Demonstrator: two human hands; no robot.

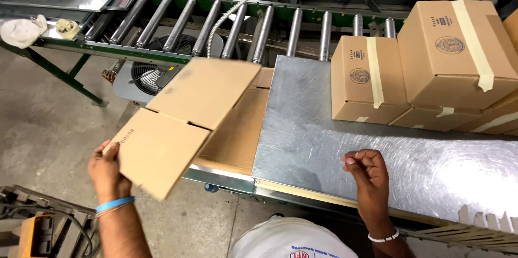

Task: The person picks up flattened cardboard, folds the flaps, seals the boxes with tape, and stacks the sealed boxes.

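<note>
1. Left hand [109, 170], lower left, pinches the near corner of a flat unfolded cardboard box [186, 120]; thumb on top, fingers hidden beneath.
2. Box held tilted in the air, long axis running from the hand up and right toward the rollers, its far flap overhanging a stack of flat cardboard [237, 134] at the table's left edge.
3. Right hand [367, 169] rests empty on the metal table [350, 139], fingers curled loosely inward. It sits well right of the box; the left hand alone has it.
4. Farther right: taped boxes [431, 63] stacked on the table.
5. Beyond: roller conveyor [259, 26], fan [145, 74] beneath.
</note>
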